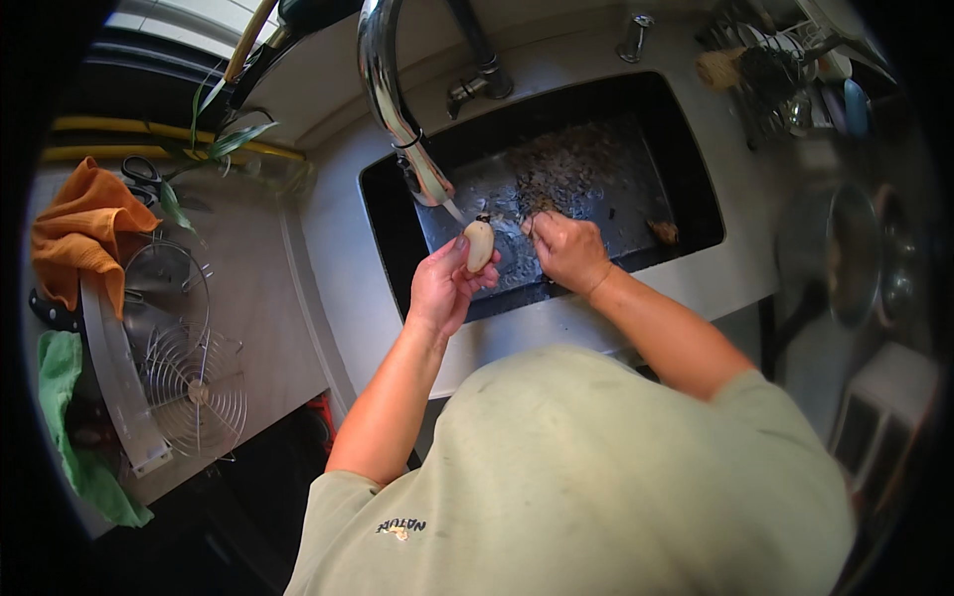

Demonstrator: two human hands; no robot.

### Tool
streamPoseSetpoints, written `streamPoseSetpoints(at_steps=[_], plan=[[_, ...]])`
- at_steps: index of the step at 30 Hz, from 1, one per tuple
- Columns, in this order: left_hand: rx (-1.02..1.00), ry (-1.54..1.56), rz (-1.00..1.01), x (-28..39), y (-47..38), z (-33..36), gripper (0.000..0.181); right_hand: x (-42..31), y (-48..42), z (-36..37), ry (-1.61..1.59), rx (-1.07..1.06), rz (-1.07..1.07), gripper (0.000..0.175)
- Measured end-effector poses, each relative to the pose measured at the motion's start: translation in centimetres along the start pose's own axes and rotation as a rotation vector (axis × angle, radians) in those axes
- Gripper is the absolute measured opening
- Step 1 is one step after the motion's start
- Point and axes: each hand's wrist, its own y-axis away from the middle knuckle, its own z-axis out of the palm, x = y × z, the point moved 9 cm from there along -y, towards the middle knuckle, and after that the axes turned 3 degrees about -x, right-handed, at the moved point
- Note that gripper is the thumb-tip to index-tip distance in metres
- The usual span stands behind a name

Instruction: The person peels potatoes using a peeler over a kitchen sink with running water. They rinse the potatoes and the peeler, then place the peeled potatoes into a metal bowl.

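Observation:
My left hand (449, 283) grips a pale, peeled oval vegetable (479, 247) that has a dark bit at its far end. It is held over the near left part of a dark sink (704, 201), just below the chrome faucet (428, 175), from which water runs. To its right, my right hand (570, 249) is over the sink with its fingers drawn together; whether something small is between them is hidden. Beyond it, wet brown peelings (566, 175) are spread on the sink floor. A brown chunk (663, 232) lies near the sink's right wall.
A second, smaller tap (477, 88) stands behind the sink. On the left counter are an orange cloth (93, 223), scissors (141, 175), a round wire rack (197, 391) and a green cloth (74, 432). A dish rack (782, 82) with utensils and a pot (842, 253) are at right.

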Motion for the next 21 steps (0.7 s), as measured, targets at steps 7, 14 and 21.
streamPoseSetpoints(at_steps=[7, 14, 21], plan=[[0.057, 0.15, -0.004, 1.1, 0.3, 2.2, 0.043, 1.3, 0.3, -1.6, -0.224, 0.061, 0.17, 0.01], [-0.045, 0.052, -0.028, -0.1, -0.5, 0.8, 0.042, 0.1, -0.3, -0.8, -0.123, 0.111, 0.028, 0.011], [0.025, 0.157, -0.019, 0.3, -0.9, 0.4, 0.042, -2.5, 0.2, -2.4, -0.268, 0.153, 0.008, 0.01]])
